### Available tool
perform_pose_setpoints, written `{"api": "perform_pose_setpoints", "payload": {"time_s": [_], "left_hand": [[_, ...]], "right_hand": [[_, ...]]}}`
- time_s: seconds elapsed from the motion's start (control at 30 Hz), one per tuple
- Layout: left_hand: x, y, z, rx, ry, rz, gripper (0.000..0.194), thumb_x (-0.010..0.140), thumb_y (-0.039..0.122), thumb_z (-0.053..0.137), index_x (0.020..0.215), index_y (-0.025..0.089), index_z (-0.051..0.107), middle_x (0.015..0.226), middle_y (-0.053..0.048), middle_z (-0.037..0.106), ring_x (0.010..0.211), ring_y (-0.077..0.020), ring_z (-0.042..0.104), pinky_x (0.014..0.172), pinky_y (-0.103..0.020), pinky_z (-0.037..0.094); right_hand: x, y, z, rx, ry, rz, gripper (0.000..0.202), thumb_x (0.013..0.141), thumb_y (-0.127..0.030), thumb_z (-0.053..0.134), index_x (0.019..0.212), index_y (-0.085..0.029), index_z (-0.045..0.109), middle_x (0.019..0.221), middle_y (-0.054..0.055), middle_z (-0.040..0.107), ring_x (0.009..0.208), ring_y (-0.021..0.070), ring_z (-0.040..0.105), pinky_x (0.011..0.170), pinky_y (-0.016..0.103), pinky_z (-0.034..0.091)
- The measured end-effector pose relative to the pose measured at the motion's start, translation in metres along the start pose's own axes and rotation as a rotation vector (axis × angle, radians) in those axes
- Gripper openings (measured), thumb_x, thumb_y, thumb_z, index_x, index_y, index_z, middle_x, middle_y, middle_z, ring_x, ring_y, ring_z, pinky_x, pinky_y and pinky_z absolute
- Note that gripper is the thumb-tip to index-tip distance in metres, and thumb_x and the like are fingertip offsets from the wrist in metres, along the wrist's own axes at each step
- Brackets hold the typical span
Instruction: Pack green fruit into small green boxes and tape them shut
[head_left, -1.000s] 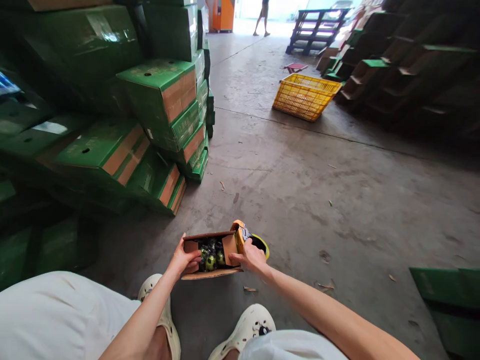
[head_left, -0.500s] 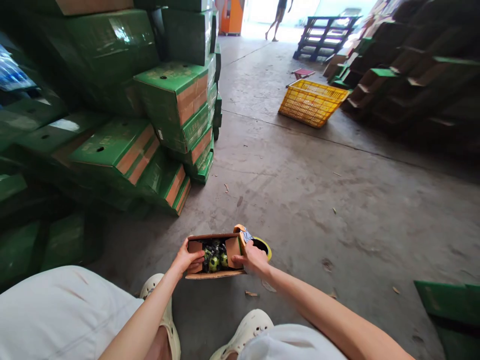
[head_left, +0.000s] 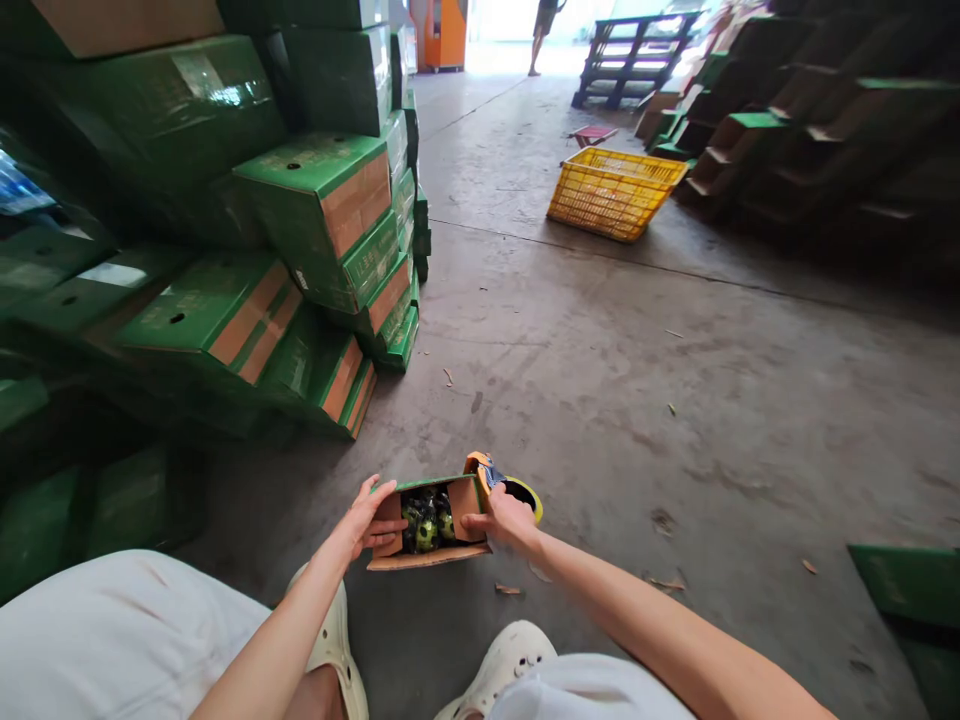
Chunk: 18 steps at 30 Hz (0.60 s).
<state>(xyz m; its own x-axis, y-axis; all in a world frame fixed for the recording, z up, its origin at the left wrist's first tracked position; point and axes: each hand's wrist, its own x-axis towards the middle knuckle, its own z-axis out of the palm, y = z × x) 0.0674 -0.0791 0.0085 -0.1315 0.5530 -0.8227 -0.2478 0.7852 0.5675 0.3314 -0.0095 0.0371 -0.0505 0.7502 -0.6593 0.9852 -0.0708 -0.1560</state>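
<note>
No words, brands or numbers can be read; pale printed characters on the side of a green carton (head_left: 373,258) and a small white label (head_left: 301,280), both in the left stack, are too blurred to make out

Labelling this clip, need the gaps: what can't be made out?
All in the head view:
Bottom of the open box: under its green contents.
Handle of the tape dispenser: covered by the right hand.
Upper body of the distant person: cut off by top edge.
Print on the green box: too small.
Far-left boxes: dark, blurred.
</note>
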Motion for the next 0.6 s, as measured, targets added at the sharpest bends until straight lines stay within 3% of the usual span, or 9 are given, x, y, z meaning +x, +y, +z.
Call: {"api": "perform_pose_setpoints", "payload": {"time_s": [0.1,0.17,0.2,0.27,0.33,0.47,0.6], "left_hand": [[-0.004,-0.006,0.004,0.043,0.065,0.032,0.09,0.09,0.083,0.05,0.163,0.042,0.018,0.174,-0.012,0.03,0.092,-0.023,0.08,0.073,-0.032,0.064],[-0.006,-0.012,0.005,0.14,0.153,0.099,0.103,0.09,0.081,0.053,0.167,0.037,0.001,0.174,-0.018,0.027,0.102,-0.0262,0.078,0.08,-0.035,0.064],[-0.007,-0.016,0.005,0.225,0.225,0.173,0.111,0.088,0.077,0.062,0.167,0.034,-0.003,0.173,-0.021,0.026,0.112,-0.0293,0.075,0.086,-0.038,0.064],[-0.008,-0.024,0.002,0.439,0.381,0.386,0.121,0.08,0.063,0.079,0.168,0.029,0.003,0.17,-0.023,0.027,0.132,-0.0355,0.063,0.101,-0.045,0.059],[-0.007,-0.03,-0.003,0.594,0.462,0.568,0.114,0.077,0.043,0.083,0.167,0.026,0.015,0.166,-0.022,0.032,0.144,-0.0371,0.052,0.114,-0.051,0.051],[-0.004,-0.034,-0.019,0.628,0.428,0.651,0.096,0.079,0.014,0.067,0.165,0.022,0.026,0.158,-0.018,0.046,0.144,-0.0292,0.054,0.117,-0.044,0.048],[-0.007,-0.033,-0.027,0.631,0.353,0.559,0.076,0.088,0.012,0.057,0.161,0.02,0.035,0.143,-0.014,0.067,0.128,-0.0232,0.068,0.111,-0.036,0.051]], "right_hand": [[0.001,0.002,0.001,0.011,-0.02,-0.023,0.079,0.084,-0.062,0.079,0.133,-0.007,0.054,0.125,0.028,0.072,0.122,0.0402,0.068,0.097,0.042,0.044],[0.002,0.006,0.002,0.024,-0.022,-0.035,0.079,0.083,-0.064,0.079,0.133,-0.007,0.054,0.124,0.027,0.072,0.121,0.04,0.068,0.096,0.042,0.046],[0.002,0.01,0.003,0.045,-0.019,-0.032,0.079,0.084,-0.065,0.078,0.132,-0.007,0.055,0.123,0.027,0.072,0.12,0.0392,0.069,0.095,0.041,0.047],[0.003,0.019,0.006,0.121,-0.009,-0.01,0.072,0.09,-0.067,0.07,0.13,-0.008,0.056,0.12,0.025,0.073,0.115,0.0361,0.071,0.09,0.039,0.049],[0.003,0.031,0.009,0.21,-0.004,0.027,0.059,0.1,-0.063,0.056,0.127,-0.01,0.059,0.116,0.022,0.075,0.106,0.0322,0.073,0.084,0.037,0.052],[-0.003,0.055,0.022,0.109,-0.035,0.016,0.035,0.104,-0.035,0.051,0.126,-0.011,0.062,0.112,0.021,0.076,0.101,0.0319,0.074,0.083,0.04,0.054],[-0.015,0.068,0.027,-0.124,-0.123,-0.099,0.026,0.093,-0.026,0.066,0.115,-0.014,0.071,0.107,0.018,0.078,0.1,0.0326,0.076,0.082,0.038,0.055]]}}
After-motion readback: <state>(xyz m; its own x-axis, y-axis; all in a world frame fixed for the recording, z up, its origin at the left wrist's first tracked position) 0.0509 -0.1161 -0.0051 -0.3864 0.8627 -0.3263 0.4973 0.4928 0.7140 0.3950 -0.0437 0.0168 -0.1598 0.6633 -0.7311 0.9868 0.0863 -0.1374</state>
